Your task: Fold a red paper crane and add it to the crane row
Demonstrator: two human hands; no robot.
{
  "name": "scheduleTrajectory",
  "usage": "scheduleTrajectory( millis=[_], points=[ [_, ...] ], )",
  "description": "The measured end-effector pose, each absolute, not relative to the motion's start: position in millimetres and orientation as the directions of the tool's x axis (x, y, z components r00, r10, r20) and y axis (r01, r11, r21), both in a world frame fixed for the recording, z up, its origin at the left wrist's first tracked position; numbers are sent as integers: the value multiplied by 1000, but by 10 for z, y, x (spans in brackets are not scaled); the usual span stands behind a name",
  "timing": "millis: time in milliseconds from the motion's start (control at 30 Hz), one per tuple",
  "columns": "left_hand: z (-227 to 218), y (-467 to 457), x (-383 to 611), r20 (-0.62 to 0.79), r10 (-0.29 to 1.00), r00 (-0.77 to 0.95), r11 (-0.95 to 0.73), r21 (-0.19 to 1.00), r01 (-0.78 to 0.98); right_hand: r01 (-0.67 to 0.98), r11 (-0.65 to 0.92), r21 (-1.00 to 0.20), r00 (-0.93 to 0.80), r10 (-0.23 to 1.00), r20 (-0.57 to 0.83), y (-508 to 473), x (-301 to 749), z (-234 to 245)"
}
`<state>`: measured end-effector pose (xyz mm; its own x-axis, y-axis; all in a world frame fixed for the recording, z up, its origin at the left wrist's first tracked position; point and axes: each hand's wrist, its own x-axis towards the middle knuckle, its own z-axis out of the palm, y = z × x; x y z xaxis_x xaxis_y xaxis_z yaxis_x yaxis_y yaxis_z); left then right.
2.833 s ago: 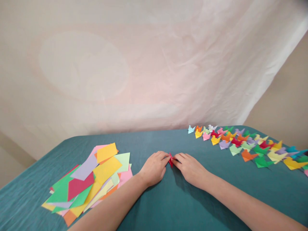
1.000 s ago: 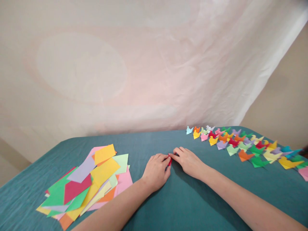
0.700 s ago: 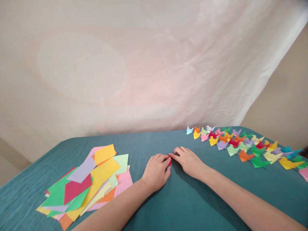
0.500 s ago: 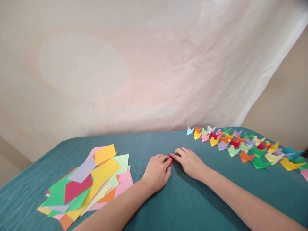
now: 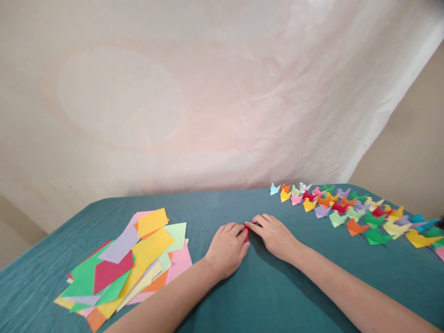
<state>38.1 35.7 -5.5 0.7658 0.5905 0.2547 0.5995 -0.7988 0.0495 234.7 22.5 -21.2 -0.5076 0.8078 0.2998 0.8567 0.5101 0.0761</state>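
We have a small red folded paper near the middle of the green-blue counter, between our two hands. Our left hand has its grip pinched on it, and our right hand puts a pointing finger at its top end — we cannot tell if that grip is holding on too.

A lot looks done: on the right, paper birds in many colors sit in slanted rows. The red one seems only part made, but our fingers hide most of it, so we cannot say how many folds are left. On the left lies a messy pile of paper sheets — flat, not made into birds.
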Motion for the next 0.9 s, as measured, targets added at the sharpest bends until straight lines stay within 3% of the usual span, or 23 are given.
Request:
scheduleTrajectory(
  millis=[900],
  points=[
    [-22,345,344,243,554,796,-822,5,570,848,521,100,-529,812,247,198,2267,-126]
  ],
)
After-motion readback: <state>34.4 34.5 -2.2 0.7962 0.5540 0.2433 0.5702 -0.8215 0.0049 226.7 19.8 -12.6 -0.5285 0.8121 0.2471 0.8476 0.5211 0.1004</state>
